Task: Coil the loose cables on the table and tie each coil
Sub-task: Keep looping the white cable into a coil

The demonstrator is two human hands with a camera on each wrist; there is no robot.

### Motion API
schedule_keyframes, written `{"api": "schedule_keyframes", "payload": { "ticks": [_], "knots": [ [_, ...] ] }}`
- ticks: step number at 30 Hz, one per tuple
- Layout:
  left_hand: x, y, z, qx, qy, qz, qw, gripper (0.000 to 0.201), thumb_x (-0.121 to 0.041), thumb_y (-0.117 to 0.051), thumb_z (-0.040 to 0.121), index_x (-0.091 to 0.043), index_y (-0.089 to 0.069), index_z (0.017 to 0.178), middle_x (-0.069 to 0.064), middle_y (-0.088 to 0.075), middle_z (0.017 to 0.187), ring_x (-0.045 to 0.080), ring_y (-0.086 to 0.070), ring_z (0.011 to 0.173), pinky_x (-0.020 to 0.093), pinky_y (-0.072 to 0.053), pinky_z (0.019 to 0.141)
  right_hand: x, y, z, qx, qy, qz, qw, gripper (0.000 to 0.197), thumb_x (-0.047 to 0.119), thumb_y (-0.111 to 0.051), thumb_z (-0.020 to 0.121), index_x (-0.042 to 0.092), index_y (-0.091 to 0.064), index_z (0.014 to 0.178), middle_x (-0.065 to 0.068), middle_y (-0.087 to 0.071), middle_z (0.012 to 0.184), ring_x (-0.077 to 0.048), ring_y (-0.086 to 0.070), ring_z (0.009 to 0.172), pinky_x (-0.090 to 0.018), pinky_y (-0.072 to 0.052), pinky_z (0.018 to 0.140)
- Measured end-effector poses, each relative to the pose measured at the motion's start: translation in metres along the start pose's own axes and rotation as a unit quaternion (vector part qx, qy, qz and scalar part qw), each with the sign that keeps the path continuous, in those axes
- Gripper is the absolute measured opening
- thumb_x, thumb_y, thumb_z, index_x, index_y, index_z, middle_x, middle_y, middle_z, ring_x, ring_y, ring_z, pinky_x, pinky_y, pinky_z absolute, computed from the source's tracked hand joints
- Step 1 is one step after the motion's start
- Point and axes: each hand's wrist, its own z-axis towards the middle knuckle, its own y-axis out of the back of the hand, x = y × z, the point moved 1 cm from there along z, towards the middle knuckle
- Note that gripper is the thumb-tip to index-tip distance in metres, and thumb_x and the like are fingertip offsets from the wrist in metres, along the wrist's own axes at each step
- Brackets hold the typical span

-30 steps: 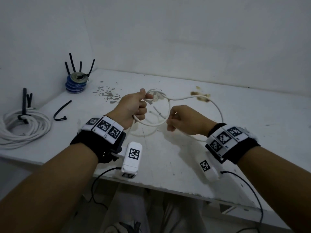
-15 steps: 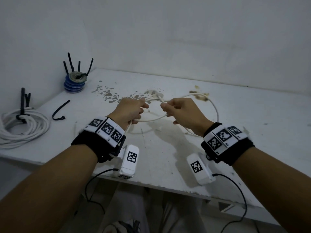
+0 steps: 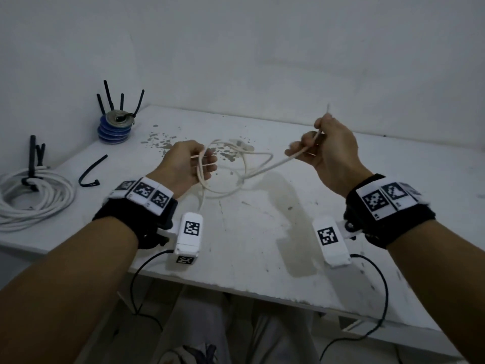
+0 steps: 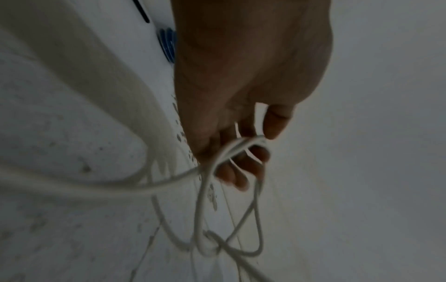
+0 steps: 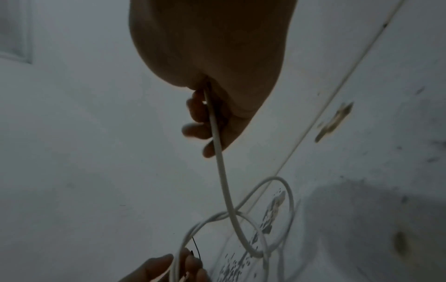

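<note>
A thin white cable (image 3: 258,164) hangs in loose loops between my two hands above the white table (image 3: 249,232). My left hand (image 3: 194,164) curls its fingers round the loops (image 4: 231,152) on the left. My right hand (image 3: 315,145), raised higher on the right, pinches the cable's free end (image 5: 214,122), and its tip (image 3: 328,107) sticks up past my fingers. The strand runs taut from my right hand down to a loose knot (image 4: 207,246) in the loops. A coiled white cable (image 3: 34,195) with a black tie lies at the table's left edge.
A black strap (image 3: 91,170) lies on the table to the left. A stack of blue discs (image 3: 115,127) with black ties standing behind it sits at the back left corner. White walls close the back and left. The table's front edge runs beneath my wrists.
My hands, close together before, have drawn apart. The right hand went up and to the right, pulling the cable end through the loops; the left hand kept the loops.
</note>
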Motion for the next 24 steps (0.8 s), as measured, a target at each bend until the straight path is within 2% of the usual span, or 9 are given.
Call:
{"api": "schedule_keyframes", "payload": {
  "ticks": [3,7,8,10,13,15,17,21,24],
  "knots": [
    [-0.006,0.0,-0.011,0.111,0.057,0.017,0.992,0.029,-0.032,-0.049,0.095,-0.006,-0.063,0.093,0.008,-0.063,0.073,0.024,-0.063,0.064,0.033,-0.051,0.068,0.005,-0.001,-0.001,0.054,0.008,-0.044,0.998,0.043,0.043,-0.036,0.106,0.017,-0.046,0.073,0.002,-0.026,0.057,-0.016,-0.024,0.049,-0.029,-0.036,0.05],
    [-0.008,-0.017,-0.006,0.088,0.015,0.119,0.989,0.038,-0.041,-0.05,0.101,-0.007,-0.063,0.093,-0.005,-0.03,0.054,0.009,-0.03,0.043,0.022,-0.033,0.046,0.014,-0.011,-0.006,0.11,0.097,-0.234,0.961,0.065,0.052,-0.034,0.104,0.015,-0.055,0.054,-0.006,-0.03,0.052,-0.017,-0.025,0.045,-0.022,-0.027,0.047],
    [-0.008,-0.02,-0.003,0.055,-0.021,0.118,0.991,0.037,-0.038,-0.048,0.103,-0.007,-0.063,0.09,-0.006,-0.026,0.053,0.009,-0.025,0.042,0.021,-0.028,0.043,0.016,-0.009,-0.007,0.118,0.129,-0.339,0.924,0.067,0.051,-0.036,0.104,0.013,-0.061,0.054,-0.011,-0.036,0.051,-0.019,-0.031,0.043,-0.022,-0.03,0.047],
    [-0.01,-0.019,0.002,-0.02,-0.084,0.086,0.993,0.035,-0.035,-0.047,0.104,-0.009,-0.062,0.086,-0.006,-0.025,0.049,0.01,-0.023,0.041,0.022,-0.025,0.041,0.02,0.005,-0.001,0.131,0.161,-0.567,0.797,0.06,0.046,-0.046,0.101,0.01,-0.071,0.06,-0.012,-0.046,0.049,-0.02,-0.039,0.043,-0.025,-0.034,0.053],
    [-0.013,-0.009,0.004,-0.06,-0.132,0.006,0.989,0.035,-0.035,-0.045,0.104,-0.011,-0.059,0.083,-0.006,-0.026,0.047,0.01,-0.023,0.04,0.024,-0.026,0.043,0.021,0.037,0.01,0.127,0.102,-0.783,0.6,0.036,0.035,-0.062,0.09,0.008,-0.072,0.069,0.009,-0.053,0.058,-0.012,-0.05,0.052,-0.024,-0.035,0.057],
    [-0.013,-0.007,0.003,-0.022,-0.144,-0.042,0.988,0.035,-0.036,-0.044,0.105,-0.012,-0.057,0.082,-0.005,-0.024,0.05,0.01,-0.022,0.042,0.023,-0.026,0.044,0.011,0.049,0.012,0.129,0.048,-0.833,0.536,0.019,0.036,-0.065,0.086,0.018,-0.072,0.086,0.001,-0.067,0.085,-0.019,-0.061,0.075,-0.026,-0.043,0.065],
    [-0.011,-0.013,-0.002,0.028,-0.149,-0.064,0.986,0.035,-0.035,-0.042,0.106,-0.013,-0.054,0.082,-0.006,-0.023,0.05,0.01,-0.02,0.042,0.023,-0.026,0.044,-0.007,0.053,0.01,0.152,0.021,-0.833,0.532,0.032,0.039,-0.065,0.087,0.023,-0.062,0.115,-0.002,-0.063,0.112,-0.022,-0.06,0.098,-0.031,-0.045,0.079],
    [-0.006,-0.03,-0.009,0.107,-0.149,-0.089,0.979,0.035,-0.035,-0.039,0.106,-0.013,-0.05,0.08,-0.008,-0.023,0.049,0.01,-0.019,0.043,0.023,-0.026,0.045,-0.038,0.028,0.004,0.169,0.068,-0.699,0.692,0.054,0.052,-0.059,0.091,0.018,-0.05,0.133,0.0,-0.056,0.119,-0.015,-0.053,0.098,-0.029,-0.041,0.085],
    [-0.003,-0.038,-0.015,0.167,-0.123,-0.123,0.971,0.036,-0.034,-0.039,0.104,-0.014,-0.049,0.077,-0.007,-0.024,0.05,0.01,-0.022,0.045,0.023,-0.031,0.047,-0.05,-0.004,0.003,0.203,0.062,-0.635,0.743,0.049,0.054,-0.048,0.097,0.011,-0.06,0.118,0.003,-0.063,0.105,-0.015,-0.06,0.09,-0.029,-0.046,0.081]
  ]
}}
